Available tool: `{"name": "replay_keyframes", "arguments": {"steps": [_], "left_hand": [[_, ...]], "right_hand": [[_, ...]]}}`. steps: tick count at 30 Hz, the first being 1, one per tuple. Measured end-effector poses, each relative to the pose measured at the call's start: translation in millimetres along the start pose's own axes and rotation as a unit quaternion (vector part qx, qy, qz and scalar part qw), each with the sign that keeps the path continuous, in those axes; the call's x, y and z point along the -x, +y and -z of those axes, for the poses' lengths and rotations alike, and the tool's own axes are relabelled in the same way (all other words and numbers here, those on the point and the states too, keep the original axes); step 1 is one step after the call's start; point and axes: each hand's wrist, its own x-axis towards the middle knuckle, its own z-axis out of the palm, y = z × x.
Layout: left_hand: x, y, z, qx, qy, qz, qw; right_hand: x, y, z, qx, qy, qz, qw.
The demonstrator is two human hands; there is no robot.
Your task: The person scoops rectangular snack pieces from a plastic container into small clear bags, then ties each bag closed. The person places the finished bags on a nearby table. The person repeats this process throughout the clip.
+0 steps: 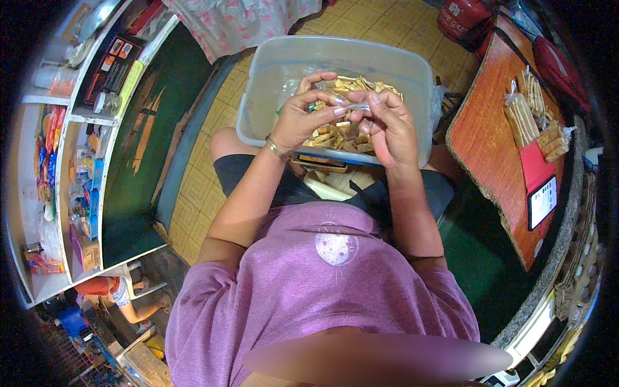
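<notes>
My left hand [302,116] and my right hand [394,123] meet over a translucent plastic tub [261,92], fingertips pinching the gathered end of a clear plastic bag [358,107] between them. The bag's body is mostly hidden by my hands. Brown and pale stick-like snack pieces [326,138] lie in the tub below my hands, with more yellowish strips [360,84] behind them. The tub stands in front of my lap, its near edge close to my knees.
A wooden table [488,140] on the right bears filled clear bags [522,121] and a phone [542,202] on a red case. White shelves [65,184] with goods stand at the left. A floral cloth [242,24] hangs beyond the tub. Another person [130,300] is at the lower left.
</notes>
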Motion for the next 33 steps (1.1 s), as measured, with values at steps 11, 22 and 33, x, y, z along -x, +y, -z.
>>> {"name": "replay_keyframes", "arguments": {"steps": [11, 22, 33], "left_hand": [[0.8, -6.4, 1.6, -0.241, 0.014, -0.090, 0.966], [3.2, 12.2, -0.4, -0.216, -0.077, -0.089, 0.969], [7.9, 45.7, -22.1, -0.159, -0.060, -0.089, 0.981]], "right_hand": [[1.1, 4.0, -7.7, 0.351, -0.093, 0.195, 0.911], [4.3, -14.6, -19.7, 0.520, -0.211, 0.352, 0.749], [-4.2, -20.5, 5.0, 0.162, -0.113, 0.137, 0.971]]}}
